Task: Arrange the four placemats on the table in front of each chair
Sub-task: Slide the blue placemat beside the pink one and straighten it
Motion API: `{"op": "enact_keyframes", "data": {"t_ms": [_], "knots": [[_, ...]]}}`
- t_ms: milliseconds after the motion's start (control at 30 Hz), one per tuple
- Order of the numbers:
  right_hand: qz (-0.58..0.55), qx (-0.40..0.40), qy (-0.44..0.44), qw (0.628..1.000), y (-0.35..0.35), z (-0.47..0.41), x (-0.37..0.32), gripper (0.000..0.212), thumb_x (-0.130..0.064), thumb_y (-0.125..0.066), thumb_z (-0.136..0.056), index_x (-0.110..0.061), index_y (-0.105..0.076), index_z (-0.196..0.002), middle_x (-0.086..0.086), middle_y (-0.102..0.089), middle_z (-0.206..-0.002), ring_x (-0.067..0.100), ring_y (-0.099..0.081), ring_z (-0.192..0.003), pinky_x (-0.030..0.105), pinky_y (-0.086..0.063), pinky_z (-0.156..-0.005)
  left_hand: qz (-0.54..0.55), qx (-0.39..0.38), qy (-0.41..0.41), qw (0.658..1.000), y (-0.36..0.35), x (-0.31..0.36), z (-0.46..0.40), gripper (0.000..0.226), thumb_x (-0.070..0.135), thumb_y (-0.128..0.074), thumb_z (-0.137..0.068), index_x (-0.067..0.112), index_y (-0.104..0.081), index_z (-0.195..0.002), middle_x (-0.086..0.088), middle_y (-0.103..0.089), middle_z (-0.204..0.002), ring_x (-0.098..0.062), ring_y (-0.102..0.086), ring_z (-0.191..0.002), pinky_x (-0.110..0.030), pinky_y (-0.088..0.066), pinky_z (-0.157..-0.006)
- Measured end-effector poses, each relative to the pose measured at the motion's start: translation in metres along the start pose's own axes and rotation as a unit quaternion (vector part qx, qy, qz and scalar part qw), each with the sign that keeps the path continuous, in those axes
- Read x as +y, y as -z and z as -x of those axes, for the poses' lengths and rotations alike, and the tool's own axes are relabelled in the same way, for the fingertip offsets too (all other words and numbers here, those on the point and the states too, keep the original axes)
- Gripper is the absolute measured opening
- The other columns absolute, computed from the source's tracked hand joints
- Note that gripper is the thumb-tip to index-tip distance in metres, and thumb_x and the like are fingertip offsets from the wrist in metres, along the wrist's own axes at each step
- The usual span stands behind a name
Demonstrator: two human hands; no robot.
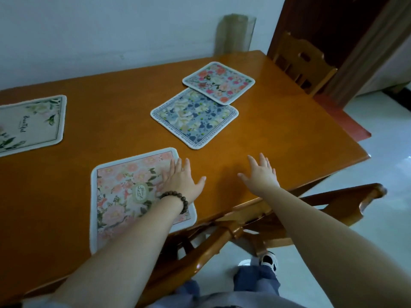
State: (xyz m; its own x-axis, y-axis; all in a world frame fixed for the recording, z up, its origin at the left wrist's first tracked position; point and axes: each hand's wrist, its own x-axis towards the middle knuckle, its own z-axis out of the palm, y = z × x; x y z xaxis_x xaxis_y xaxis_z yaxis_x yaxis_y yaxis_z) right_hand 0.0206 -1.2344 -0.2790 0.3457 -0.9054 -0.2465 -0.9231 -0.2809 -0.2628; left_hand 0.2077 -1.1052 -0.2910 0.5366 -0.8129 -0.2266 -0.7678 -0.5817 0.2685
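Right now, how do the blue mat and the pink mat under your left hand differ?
The blue mat lies untouched mid-table, turned diamond-wise; the pink mat sits at the near edge under the left hand. The blue mat's far corner is overlapped by the red-flowered mat; the pink mat lies alone. Both are floral with pale borders.

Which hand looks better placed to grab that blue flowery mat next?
Probably the right hand: it hovers open over bare table, nearer the blue placemat. The left hand rests flat on the pink placemat.
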Motion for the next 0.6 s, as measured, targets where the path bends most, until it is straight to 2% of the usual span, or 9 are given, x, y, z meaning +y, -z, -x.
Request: {"op": "enact_keyframes", "data": {"t_ms": [200,400,600], "knots": [[-0.004,-0.028,0.075,0.997,0.023,-0.059,0.049,0.073,-0.051,-0.051,-0.091,-0.029,-0.014,-0.15,0.01,0.002,-0.16,0.029,0.003,-0.147,0.053,-0.009,-0.116,-0.044,0.011,0.064,0.997,-0.02,0.067,-0.024,0.089,0.073,-0.028,-0.084,0.021,-0.005,-0.152,-0.006,-0.002,-0.16,-0.025,0.005,-0.146,-0.051,-0.004,-0.114],[0.036,-0.034,0.181,0.982,0.064,-0.119,0.105,0.071,-0.05,-0.051,-0.092,-0.028,-0.016,-0.15,0.011,0.002,-0.16,0.031,0.002,-0.146,0.053,-0.01,-0.115,-0.038,0.039,0.133,0.99,-0.036,0.139,-0.043,0.091,0.075,-0.031,-0.083,0.021,-0.005,-0.152,-0.008,-0.002,-0.16,-0.027,0.004,-0.146,-0.052,-0.004,-0.116],[0.058,-0.067,0.236,0.968,0.075,-0.155,0.127,0.069,-0.049,-0.047,-0.094,-0.027,-0.015,-0.15,0.011,0.005,-0.16,0.03,0.006,-0.146,0.052,-0.009,-0.115,-0.032,0.064,0.174,0.982,-0.032,0.177,-0.049,0.094,0.077,-0.03,-0.081,0.02,-0.006,-0.152,-0.01,-0.004,-0.16,-0.029,0.004,-0.146,-0.053,-0.005,-0.115]]}}
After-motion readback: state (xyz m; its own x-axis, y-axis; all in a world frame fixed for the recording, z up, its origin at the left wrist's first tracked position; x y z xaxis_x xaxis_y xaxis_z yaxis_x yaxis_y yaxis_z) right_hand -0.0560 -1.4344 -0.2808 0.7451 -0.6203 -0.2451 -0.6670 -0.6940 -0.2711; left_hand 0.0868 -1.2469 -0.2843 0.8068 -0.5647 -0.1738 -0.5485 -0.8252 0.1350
